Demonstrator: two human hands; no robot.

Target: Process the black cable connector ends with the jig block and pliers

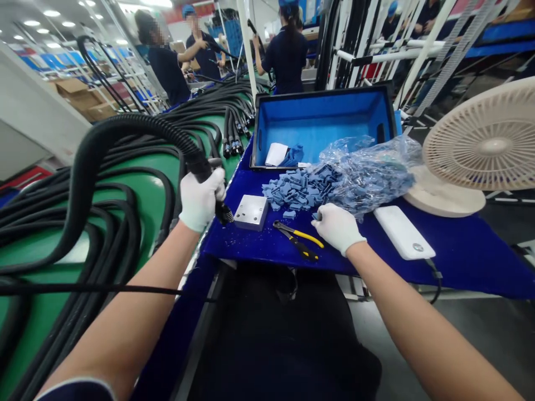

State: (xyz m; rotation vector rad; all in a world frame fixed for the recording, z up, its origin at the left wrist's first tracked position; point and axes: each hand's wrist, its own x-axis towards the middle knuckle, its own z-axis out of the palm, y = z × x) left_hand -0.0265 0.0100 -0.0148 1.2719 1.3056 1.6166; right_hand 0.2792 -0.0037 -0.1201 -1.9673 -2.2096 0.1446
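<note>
My left hand (199, 199), in a white glove, is closed around the end of a thick black corrugated hose (178, 132), whose tip points down beside a metal block (251, 211). The rest of the hose arcs away to the left. My right hand (337, 227), gloved as well, pinches a small blue-grey plastic clip (316, 216) between thumb and fingers. Just beyond it lies a heap of similar clips (298, 186), partly spilling from a clear plastic bag (371, 172). Pliers (298, 236) with yellow and black handles rest on the blue table between my hands.
A blue bin (321, 120) stands behind the heap. To the right are a white power bank (403, 233) with a cable and a beige fan (489, 139). Many black hoses (121, 223) cover the green surface at left. Several people stand in the background.
</note>
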